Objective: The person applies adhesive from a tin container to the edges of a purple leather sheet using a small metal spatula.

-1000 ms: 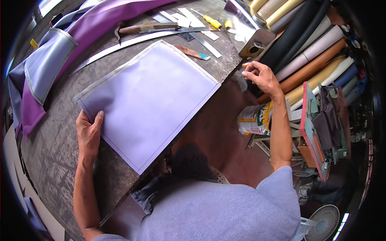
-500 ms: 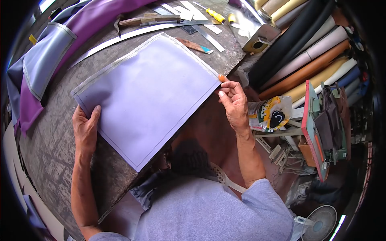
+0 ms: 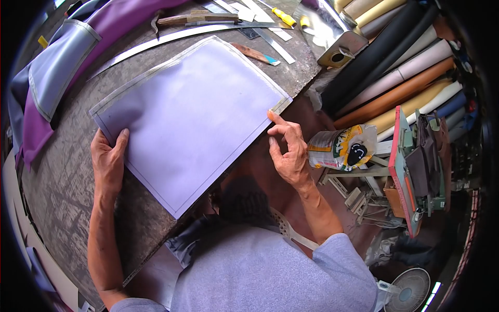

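A flat lavender leather-like sheet [image 3: 192, 114] lies tilted over the worktable, its near corner reaching past the table edge. Dark lines run along its borders. Greyish, glossy bands show along the far and upper right borders, and a short one at the right corner. My left hand [image 3: 108, 156] grips the sheet's left edge, thumb on top and the other fingers partly hidden beneath. At the right edge, the index fingertip of my right hand [image 3: 287, 148] touches the border just below the corner. Its thumb is apart from the index finger, with nothing visible held between them.
On the dark, scuffed worktable [image 3: 57, 192] lie a long metal ruler [image 3: 156, 47], a wood-handled tool [image 3: 254, 53] and a yellow-handled screwdriver [image 3: 284, 16]. Purple material [image 3: 39, 140] drapes at left. A metal can [image 3: 340, 49], material rolls [image 3: 416, 73] and a printed bag [image 3: 343, 147] are at right.
My right index finger has slid from the right corner down along the sheet's border, leaving a greyish band at the corner. My left hand keeps its hold.
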### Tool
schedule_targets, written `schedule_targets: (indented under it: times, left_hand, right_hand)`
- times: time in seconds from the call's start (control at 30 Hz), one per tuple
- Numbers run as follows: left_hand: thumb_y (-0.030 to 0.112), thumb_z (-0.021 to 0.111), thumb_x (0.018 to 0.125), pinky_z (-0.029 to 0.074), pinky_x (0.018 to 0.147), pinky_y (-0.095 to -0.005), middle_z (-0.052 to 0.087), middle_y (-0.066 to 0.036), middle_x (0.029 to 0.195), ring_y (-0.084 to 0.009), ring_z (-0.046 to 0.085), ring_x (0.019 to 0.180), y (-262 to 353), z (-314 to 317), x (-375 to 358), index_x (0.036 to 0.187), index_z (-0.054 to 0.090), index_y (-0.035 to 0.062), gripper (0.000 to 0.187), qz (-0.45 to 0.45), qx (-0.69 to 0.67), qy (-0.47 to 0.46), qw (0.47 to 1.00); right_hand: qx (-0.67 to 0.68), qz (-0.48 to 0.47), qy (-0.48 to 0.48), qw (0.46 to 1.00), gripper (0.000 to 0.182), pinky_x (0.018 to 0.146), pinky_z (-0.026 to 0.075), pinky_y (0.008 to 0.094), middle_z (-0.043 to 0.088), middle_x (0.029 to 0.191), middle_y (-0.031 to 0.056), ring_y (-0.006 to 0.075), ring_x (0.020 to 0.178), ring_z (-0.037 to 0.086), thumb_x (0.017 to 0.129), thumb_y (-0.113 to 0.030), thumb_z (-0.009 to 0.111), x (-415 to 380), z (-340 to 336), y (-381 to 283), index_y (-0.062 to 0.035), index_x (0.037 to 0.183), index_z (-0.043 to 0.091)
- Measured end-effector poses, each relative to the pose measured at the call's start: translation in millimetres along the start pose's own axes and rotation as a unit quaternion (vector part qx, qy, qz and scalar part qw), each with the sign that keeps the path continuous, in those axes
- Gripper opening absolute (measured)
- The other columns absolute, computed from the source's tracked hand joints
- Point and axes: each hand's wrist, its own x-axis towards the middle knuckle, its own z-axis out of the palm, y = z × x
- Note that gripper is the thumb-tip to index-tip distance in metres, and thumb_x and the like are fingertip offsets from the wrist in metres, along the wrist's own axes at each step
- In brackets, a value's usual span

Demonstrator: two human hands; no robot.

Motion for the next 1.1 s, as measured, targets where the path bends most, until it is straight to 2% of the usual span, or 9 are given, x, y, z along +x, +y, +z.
schedule_targets:
  times: [0.33,0.43,0.47,0.57,0.63,0.7,0.83,0.93,1.1]
  left_hand:
    - [0.012,0.062,0.098,0.054,0.074,-0.023,0.07,-0.005,0.101,-0.0078,0.065,0.083,2.1,-0.9,-1.5,0.118,0.06,-0.0028,0.025,-0.011,-0.002,-0.002,1.0]
    - [0.012,0.062,0.098,0.054,0.074,-0.0232,0.07,-0.005,0.102,-0.0082,0.065,0.083,2.6,-2.4,-1.7,0.118,0.06,-0.0027,0.025,-0.018,0.003,-0.006,1.0]
    - [0.012,0.062,0.098,0.054,0.074,-0.0233,0.07,-0.005,0.102,-0.0083,0.065,0.083,2.5,-2.5,-2.0,0.118,0.06,-0.0027,0.025,-0.015,0.006,-0.003,1.0]
    - [0.011,0.062,0.098,0.055,0.073,-0.0238,0.07,-0.006,0.1,-0.0087,0.066,0.082,1.5,-0.3,-1.2,0.117,0.06,-0.0029,0.023,-0.003,0.006,0.007,1.0]
    - [0.009,0.06,0.099,0.056,0.071,-0.0243,0.07,-0.006,0.096,-0.0092,0.067,0.079,1.2,1.2,-1.3,0.117,0.061,-0.0032,0.022,0.005,-0.002,0.014,1.0]
    - [0.008,0.06,0.099,0.056,0.072,-0.0246,0.07,-0.006,0.097,-0.0096,0.067,0.079,1.3,1.3,-1.5,0.117,0.061,-0.0029,0.021,0.009,0.003,0.015,1.0]
    - [0.01,0.062,0.098,0.054,0.077,-0.0239,0.07,-0.006,0.104,-0.0092,0.065,0.086,-2.1,-0.7,0.5,0.119,0.06,-0.0029,0.025,0.007,-0.005,0.003,1.0]
    - [0.01,0.062,0.098,0.054,0.077,-0.0237,0.069,-0.005,0.104,-0.0088,0.065,0.087,-0.6,-1.7,-0.7,0.118,0.06,-0.0024,0.024,-0.008,-0.007,-0.001,1.0]
    - [0.01,0.062,0.098,0.054,0.076,-0.0236,0.069,-0.005,0.104,-0.008,0.065,0.086,-0.9,-1.9,-1.0,0.118,0.06,-0.0022,0.024,-0.009,0.003,0.007,1.0]
  right_hand:
    - [-0.082,-0.132,-0.009,0.988,0.017,0.082,0.049,0.0338,0.065,0.132,0.0081,0.0244,0.094,0.061,0.079,0.005,0.067,-23.1,20.5,-31.5,-0.0036,0.092,0.059]
    - [-0.081,-0.155,-0.036,0.984,0.028,0.085,0.05,0.0348,0.064,0.132,0.0101,0.0278,0.096,0.061,0.071,0.01,0.066,-31.1,23.2,-46.6,-0.0037,0.094,0.057]
    - [-0.056,-0.162,-0.053,0.984,0.025,0.082,0.05,0.0307,0.065,0.129,0.0132,0.0228,0.093,0.062,0.077,0.01,0.066,-29.3,19.4,-51.6,-0.0037,0.095,0.058]
    - [0.305,0.0,-0.132,0.943,0.017,0.073,0.052,0.0288,0.065,0.128,0.0132,0.0188,0.091,0.063,0.085,0.005,0.067,-25.9,0.4,-48.0,-0.0045,0.098,0.061]
    - [0.253,0.055,-0.024,0.966,0.015,0.067,0.052,0.0252,0.067,0.124,0.0134,0.0129,0.079,0.063,0.089,0.002,0.065,-15.5,-11.1,-25.8,-0.0036,0.101,0.06]
    - [0.067,0.086,0.036,0.993,0.017,0.062,0.051,0.0259,0.065,0.128,0.0123,0.0152,0.073,0.062,0.089,0.001,0.064,1.0,-26.5,-0.8,-0.0039,0.104,0.059]
    - [-0.041,0.035,0.034,0.998,0.026,0.069,0.053,0.031,0.064,0.13,0.0091,0.0212,0.086,0.065,0.083,0.004,0.065,20.0,-32.1,29.6,-0.0044,0.106,0.056]
    - [-0.127,-0.063,0.0,0.99,0.027,0.074,0.053,0.0355,0.063,0.13,0.0098,0.026,0.091,0.065,0.08,0.005,0.066,24.9,-28.6,49.0,-0.0046,0.103,0.057]
    - [-0.201,-0.109,-0.016,0.973,0.022,0.076,0.051,0.038,0.064,0.129,0.009,0.0274,0.09,0.064,0.077,0.003,0.068,31.8,-26.5,49.5,-0.0042,0.095,0.058]
